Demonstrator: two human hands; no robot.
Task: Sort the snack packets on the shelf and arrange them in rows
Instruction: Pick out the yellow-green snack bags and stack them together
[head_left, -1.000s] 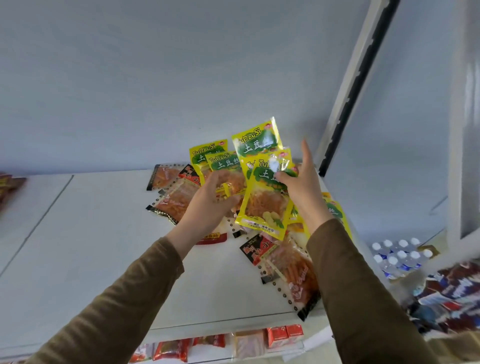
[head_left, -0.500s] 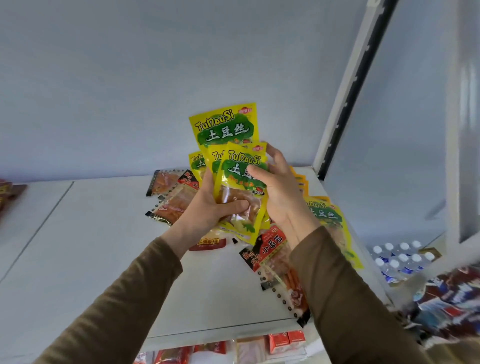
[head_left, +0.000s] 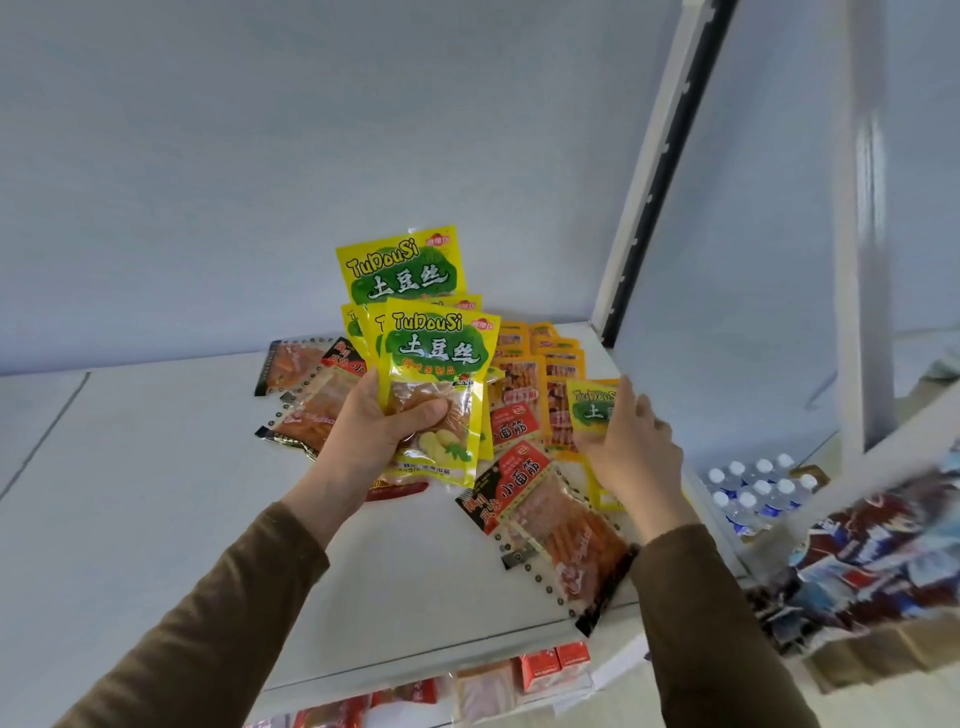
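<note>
My left hand (head_left: 387, 431) grips a fanned stack of yellow TuDouSi packets (head_left: 434, 364) upright above the white shelf (head_left: 156, 493). Off to the right, my right hand (head_left: 631, 441) pinches another yellow TuDouSi packet (head_left: 592, 410) that lies tilted over the pile. Red-and-black snack packets (head_left: 550, 519) lie near the shelf's front right. Orange packets (head_left: 540, 384) sit in rows toward the back right corner. More red-and-black packets (head_left: 306, 400) lie behind my left hand, partly hidden.
A white upright post with a black slotted strip (head_left: 654, 182) bounds the shelf on the right. Water bottles (head_left: 753, 488) stand below to the right. A lower shelf holds small red boxes (head_left: 556, 670). Colourful packets (head_left: 883, 545) fill a box at far right.
My right hand has let go of the stack and moved right and down onto another yellow packet. The left hand keeps holding the stack, now slightly lower.
</note>
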